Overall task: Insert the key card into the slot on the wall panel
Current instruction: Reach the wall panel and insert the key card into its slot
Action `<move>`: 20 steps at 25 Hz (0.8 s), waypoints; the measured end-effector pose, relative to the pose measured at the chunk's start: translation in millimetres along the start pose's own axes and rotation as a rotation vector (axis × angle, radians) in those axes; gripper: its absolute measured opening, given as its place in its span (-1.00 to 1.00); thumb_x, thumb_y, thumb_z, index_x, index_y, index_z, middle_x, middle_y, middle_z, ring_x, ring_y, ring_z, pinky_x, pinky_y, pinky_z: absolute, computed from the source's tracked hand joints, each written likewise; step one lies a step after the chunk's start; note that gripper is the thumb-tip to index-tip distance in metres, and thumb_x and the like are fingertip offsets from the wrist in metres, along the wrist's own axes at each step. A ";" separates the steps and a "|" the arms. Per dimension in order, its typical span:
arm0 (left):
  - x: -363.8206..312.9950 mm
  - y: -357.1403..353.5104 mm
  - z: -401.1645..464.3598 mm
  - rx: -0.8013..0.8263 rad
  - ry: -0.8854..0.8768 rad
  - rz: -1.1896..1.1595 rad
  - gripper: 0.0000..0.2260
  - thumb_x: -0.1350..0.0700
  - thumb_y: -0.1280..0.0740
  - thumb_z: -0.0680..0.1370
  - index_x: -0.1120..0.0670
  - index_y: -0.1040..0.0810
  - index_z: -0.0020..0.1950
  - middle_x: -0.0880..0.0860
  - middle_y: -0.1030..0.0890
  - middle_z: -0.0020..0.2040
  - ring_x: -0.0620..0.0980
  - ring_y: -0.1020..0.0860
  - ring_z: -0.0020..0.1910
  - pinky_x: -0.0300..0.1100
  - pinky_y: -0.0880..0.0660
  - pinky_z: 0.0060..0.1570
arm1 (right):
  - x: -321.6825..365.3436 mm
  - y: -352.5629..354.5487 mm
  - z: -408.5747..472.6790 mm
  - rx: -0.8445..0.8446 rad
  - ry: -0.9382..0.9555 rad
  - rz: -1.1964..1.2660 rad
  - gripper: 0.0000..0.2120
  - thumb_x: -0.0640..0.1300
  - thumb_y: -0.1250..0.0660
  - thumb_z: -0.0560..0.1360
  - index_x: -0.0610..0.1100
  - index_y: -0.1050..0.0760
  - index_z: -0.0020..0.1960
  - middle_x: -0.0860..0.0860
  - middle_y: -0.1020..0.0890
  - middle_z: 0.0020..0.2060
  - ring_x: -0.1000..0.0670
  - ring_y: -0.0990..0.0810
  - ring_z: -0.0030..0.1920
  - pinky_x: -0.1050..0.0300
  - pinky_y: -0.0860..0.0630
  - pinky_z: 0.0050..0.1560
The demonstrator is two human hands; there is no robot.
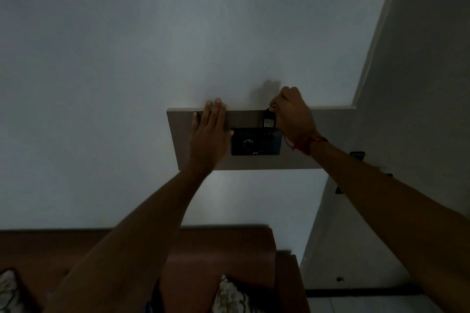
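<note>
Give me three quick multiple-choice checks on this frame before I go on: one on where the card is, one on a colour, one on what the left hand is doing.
1. Where is the key card?
A. At the top edge of the black wall panel, near its right end
B. On the sofa
C. Under the left hand

2. What colour is the thread on the right wrist?
A. Blue
B. Red
C. White

3. What is the state of the left hand?
A. Closed in a fist around the card
B. Hanging away from the wall
C. Open and flat against the beige board, left of the panel

Answers:
1. A, since the right hand pinches the card just above the panel.
2. B, as a red band shows at the wrist.
3. C, as its fingers are spread out straight on the board.
</note>
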State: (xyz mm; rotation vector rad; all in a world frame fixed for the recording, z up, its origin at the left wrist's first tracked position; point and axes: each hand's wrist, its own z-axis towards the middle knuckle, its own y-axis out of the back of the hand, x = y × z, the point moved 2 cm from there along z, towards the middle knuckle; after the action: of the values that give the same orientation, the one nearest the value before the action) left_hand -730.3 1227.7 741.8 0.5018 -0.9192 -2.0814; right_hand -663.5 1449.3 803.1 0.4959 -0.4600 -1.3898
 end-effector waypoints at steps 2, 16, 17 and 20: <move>-1.2 -0.4 -0.7 -0.004 0.007 0.002 -0.33 -0.11 -0.24 0.61 0.15 -0.12 0.63 0.13 -0.11 0.66 0.15 -0.04 0.64 0.25 -0.09 0.56 | -3.8 2.0 1.7 0.006 -0.011 -0.013 -0.90 -0.42 -0.31 0.45 -0.26 -0.50 -0.19 -0.19 -0.52 -0.16 -0.15 -0.44 -0.12 0.06 -0.41 -0.22; -3.4 -1.4 -0.5 0.019 0.033 -0.044 -0.31 -0.12 -0.24 0.60 0.14 -0.10 0.63 0.12 -0.09 0.66 0.15 -0.01 0.64 0.28 -0.07 0.56 | 16.8 -15.5 -10.9 0.137 0.047 -0.017 -0.84 -0.50 -0.31 0.37 -0.27 -0.49 -0.27 -0.22 -0.54 -0.22 -0.21 -0.48 -0.16 0.00 -0.43 -0.34; -3.2 -1.8 -0.2 0.014 0.037 -0.041 -0.31 -0.12 -0.25 0.60 0.14 -0.10 0.63 0.12 -0.09 0.66 0.14 -0.01 0.64 0.28 -0.08 0.56 | 16.6 -15.7 -14.9 0.129 0.027 -0.021 -0.84 -0.51 -0.32 0.36 -0.28 -0.49 -0.25 -0.22 -0.55 -0.19 -0.21 -0.48 -0.15 0.03 -0.39 -0.33; -2.3 -2.9 -0.1 0.015 0.040 -0.044 -0.29 -0.12 -0.27 0.58 0.13 -0.09 0.64 0.11 -0.08 0.67 0.14 -0.01 0.64 0.29 -0.08 0.55 | 13.9 -13.9 -22.4 0.137 0.007 0.046 -0.80 -0.49 -0.32 0.35 -0.27 -0.49 -0.11 -0.21 -0.52 -0.12 -0.20 -0.45 -0.11 0.03 -0.40 -0.26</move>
State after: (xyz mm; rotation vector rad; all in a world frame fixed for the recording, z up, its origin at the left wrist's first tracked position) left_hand -730.3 1230.7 739.6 0.5745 -0.9079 -2.0982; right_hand -660.0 1435.3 777.1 0.5978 -0.5599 -1.3179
